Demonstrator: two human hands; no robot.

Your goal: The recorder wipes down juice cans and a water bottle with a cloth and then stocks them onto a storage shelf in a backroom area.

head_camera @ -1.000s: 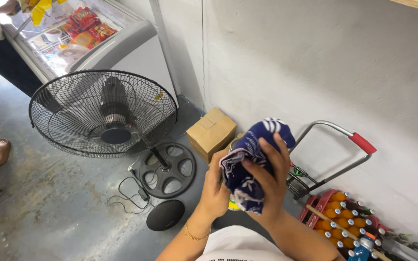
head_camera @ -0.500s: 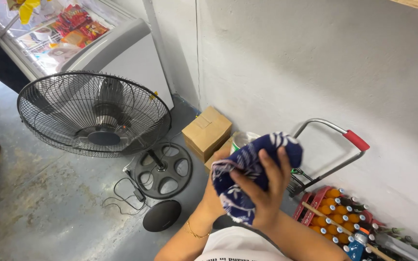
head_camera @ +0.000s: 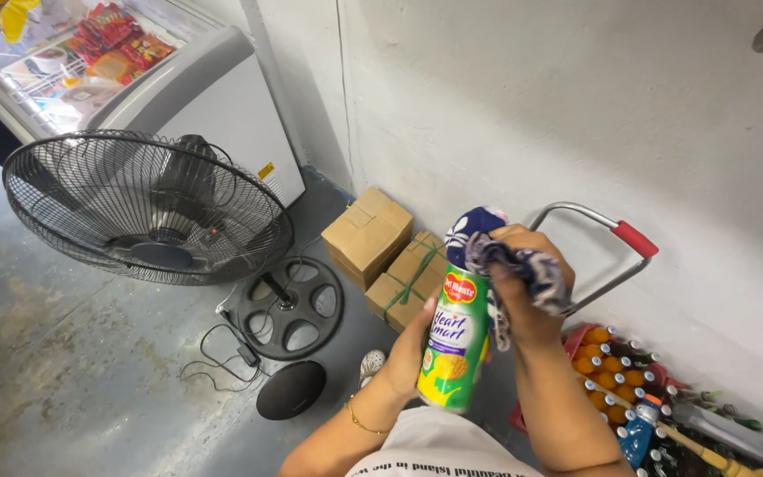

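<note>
Head view, change: half a second ago the blue patterned cloth [head_camera: 514, 256] was bunched over both hands and hid what they held; now it has slid up to the top and a tall green can [head_camera: 455, 340] shows below it.
Head view, camera: the floor fan [head_camera: 147, 208] and the chest freezer [head_camera: 187, 97] sit much as before, slightly shifted in frame.
Can, look: slim cylinder, green with a white band, a red oval mark and a yellow picture low down; upright, tilted a little.
Can, place: in mid-air at chest height, above the cardboard boxes [head_camera: 390, 256] and left of the crate of orange bottles [head_camera: 615, 362].
Left hand [head_camera: 412, 349]: fingers closed round the can's lower back half, gripping it.
Right hand [head_camera: 527, 291]: closed on the cloth, pressing it over the can's top; the lid itself is probably covered, it cannot be seen.
Nearby: red-handled trolley bar [head_camera: 615, 243] just behind the right hand.
</note>
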